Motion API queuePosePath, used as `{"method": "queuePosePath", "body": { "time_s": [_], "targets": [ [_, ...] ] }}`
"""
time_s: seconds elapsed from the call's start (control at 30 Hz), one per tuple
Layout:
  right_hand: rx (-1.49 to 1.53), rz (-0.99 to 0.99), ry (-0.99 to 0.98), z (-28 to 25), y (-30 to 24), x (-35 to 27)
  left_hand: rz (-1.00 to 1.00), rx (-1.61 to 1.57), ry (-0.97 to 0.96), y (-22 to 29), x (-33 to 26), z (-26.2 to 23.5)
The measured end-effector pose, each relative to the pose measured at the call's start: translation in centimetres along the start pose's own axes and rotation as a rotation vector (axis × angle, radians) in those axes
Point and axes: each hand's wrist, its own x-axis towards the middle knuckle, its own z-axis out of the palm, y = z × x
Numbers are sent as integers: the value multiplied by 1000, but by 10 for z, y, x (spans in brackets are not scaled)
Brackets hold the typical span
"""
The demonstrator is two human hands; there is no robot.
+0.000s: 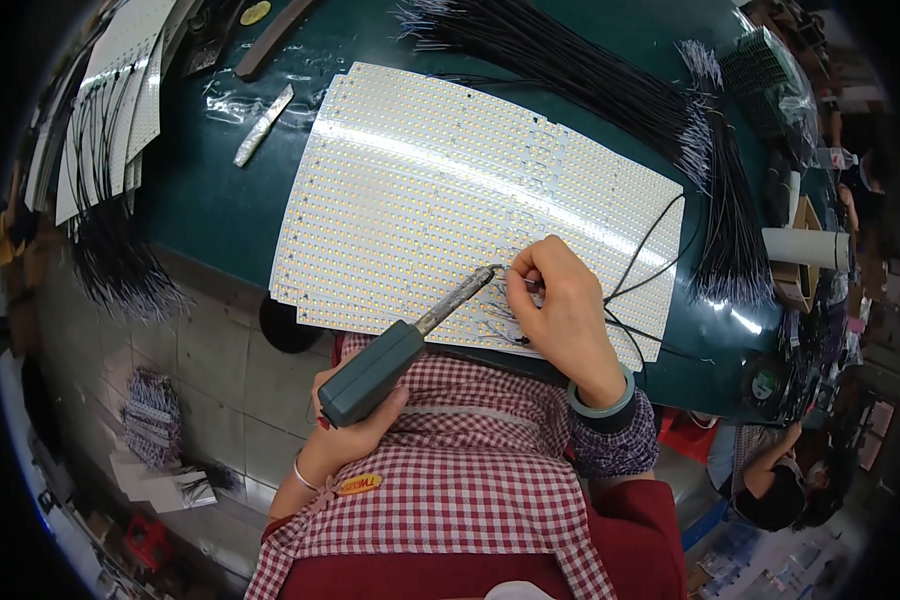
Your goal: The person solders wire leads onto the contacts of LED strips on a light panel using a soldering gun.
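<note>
holding the dark green, block-handled soldering iron [395, 352] by its thick grip is judged the only safe choice, as the scuffed grey metal barrel is likely to be hot. it should be rigid and fairly light, and its broad flat sides should not slip easily. the grip is wrapped by the left hand [365, 432], closed around it at seven o'clock of the thin, white, rectangular panel [400, 220]. the tip is pointed between one and two o'clock, just beside the fingertips of the right hand [565, 305]. that hand is placed over the panel at five o'clock and is narrowed to a pinch, most likely on a thin black insulated wire [618, 288], which is seen running out past it toward two o'clock.

the panel is laid on the glossy dark green worktop [205, 215], apparently stacked on others, since its left edge is stepped. it should be light and slightly flexible, with a fragile face, and is best taken by opposite edges so that no parts are scraped. its white surface is covered with close rows of small yellowish light chips and is crossed by a bright band of glare. the wire should be limp and easily bent.
</note>
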Motion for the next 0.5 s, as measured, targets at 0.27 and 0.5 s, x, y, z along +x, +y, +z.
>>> {"method": "queuePosePath", "body": {
  "time_s": [0.27, 0.5],
  "targets": [
    [10, 13, -20, -1, -1, 1, 65, 0, 150, 1, 2, 4],
    [-3, 55, -70, -8, -4, 5, 122, -166, 178, 14, 2, 3]
  ]
}}
